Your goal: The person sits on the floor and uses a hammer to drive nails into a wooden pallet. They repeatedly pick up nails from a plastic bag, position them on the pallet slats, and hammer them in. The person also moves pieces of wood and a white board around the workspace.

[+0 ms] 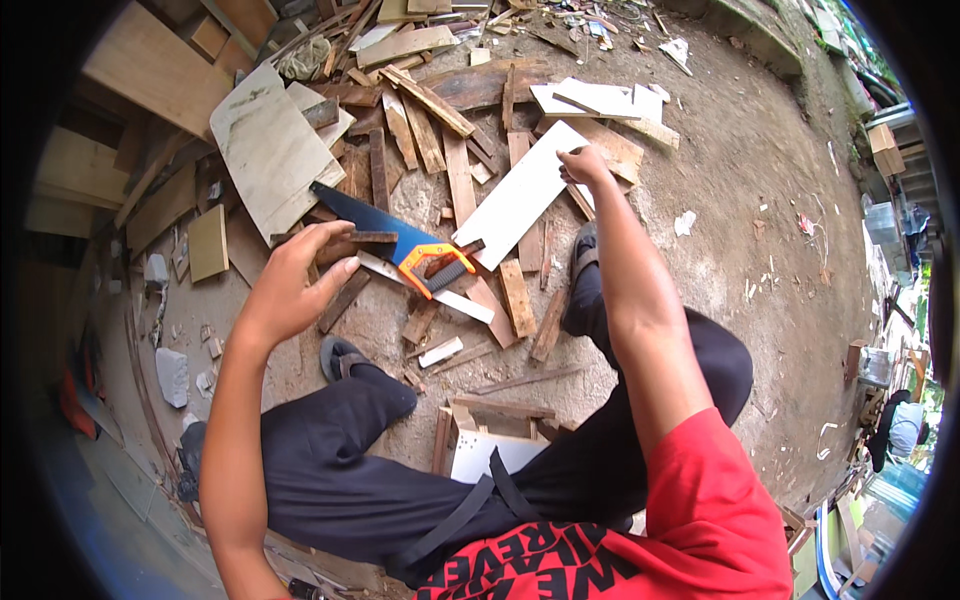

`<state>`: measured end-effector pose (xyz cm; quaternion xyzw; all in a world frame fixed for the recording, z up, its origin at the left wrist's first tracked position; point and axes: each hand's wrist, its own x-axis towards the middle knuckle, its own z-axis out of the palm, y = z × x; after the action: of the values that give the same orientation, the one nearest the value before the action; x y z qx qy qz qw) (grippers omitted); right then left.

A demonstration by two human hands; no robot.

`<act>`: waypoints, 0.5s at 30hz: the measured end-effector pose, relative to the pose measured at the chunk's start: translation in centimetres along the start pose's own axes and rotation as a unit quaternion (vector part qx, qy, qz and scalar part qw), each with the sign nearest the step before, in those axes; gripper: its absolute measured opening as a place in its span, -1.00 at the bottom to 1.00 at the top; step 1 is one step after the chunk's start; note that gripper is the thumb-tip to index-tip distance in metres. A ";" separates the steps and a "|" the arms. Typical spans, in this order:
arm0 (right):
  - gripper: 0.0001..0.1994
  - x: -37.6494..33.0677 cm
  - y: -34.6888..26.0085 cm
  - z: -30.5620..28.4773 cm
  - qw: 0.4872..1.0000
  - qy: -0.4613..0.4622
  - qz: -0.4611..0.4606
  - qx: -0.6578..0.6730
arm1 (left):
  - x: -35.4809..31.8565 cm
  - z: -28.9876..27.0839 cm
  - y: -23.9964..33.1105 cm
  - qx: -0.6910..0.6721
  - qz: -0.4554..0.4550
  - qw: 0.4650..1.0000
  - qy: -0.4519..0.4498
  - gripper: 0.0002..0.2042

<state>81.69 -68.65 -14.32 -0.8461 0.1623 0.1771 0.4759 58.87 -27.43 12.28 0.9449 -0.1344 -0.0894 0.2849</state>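
Note:
My left hand (290, 282) is curled with fingers and thumb around a short strip of brown wood (376, 238), which sticks out to the right. Further out, my right hand (585, 166) pinches the right edge of a long white board (522, 198), which slants over the scrap pile. Between my hands lies a handsaw with a dark blue blade (372, 222) and an orange and black handle (436, 268). Its blade points up and left, partly behind the strip in my left hand. Below the saw is a narrow white strip (468, 306).
Loose wood scraps (515, 298) cover the ground ahead of my feet. A large pale panel (270, 150) lies at the left of the pile, near leaning boards (150, 70). More white boards (600, 100) lie beyond my right hand. A wooden frame piece (500, 406) sits between my legs.

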 end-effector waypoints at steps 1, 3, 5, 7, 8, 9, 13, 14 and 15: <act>-0.62 2.8 1.6 0.6 0.987 0.043 0.006 0.155 | 1.2 0.3 0.4 -0.026 0.000 1.000 0.007 -0.57; -0.58 5.1 0.3 3.0 0.927 0.067 0.011 0.368 | 2.2 0.0 1.5 -0.070 -0.048 0.996 -0.014 -0.58; -0.52 8.7 -0.2 4.3 0.899 0.096 0.013 0.428 | 2.7 0.2 1.0 -0.096 -0.050 0.994 -0.014 -0.60; -0.52 12.1 -0.9 5.5 0.870 0.135 0.021 0.474 | 2.8 -0.1 0.9 -0.119 -0.096 0.988 -0.023 -0.62; -0.51 13.7 -1.2 6.5 0.854 0.153 0.027 0.496 | 2.5 -0.2 0.4 -0.126 -0.123 0.984 -0.029 -0.63; -0.50 15.8 0.0 6.4 0.876 0.205 0.032 0.435 | 2.5 0.0 -0.3 -0.136 -0.136 0.981 -0.039 -0.62; -0.43 22.6 0.7 5.1 0.906 0.283 0.129 0.285 | 2.7 -0.1 -2.4 -0.120 -0.185 0.974 -0.054 -0.61; -0.45 23.3 0.1 5.0 0.885 0.295 0.151 0.326 | 2.5 -0.1 -2.8 -0.123 -0.195 0.971 -0.057 -0.61; -0.48 23.8 -0.2 4.8 0.861 0.308 0.172 0.366 | 2.5 0.0 -3.0 -0.127 -0.204 0.969 -0.064 -0.60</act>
<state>102.17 -66.99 -27.33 -0.5807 0.4970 -0.0855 0.6392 61.85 -25.80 10.40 0.9006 0.0556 -0.2220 0.3695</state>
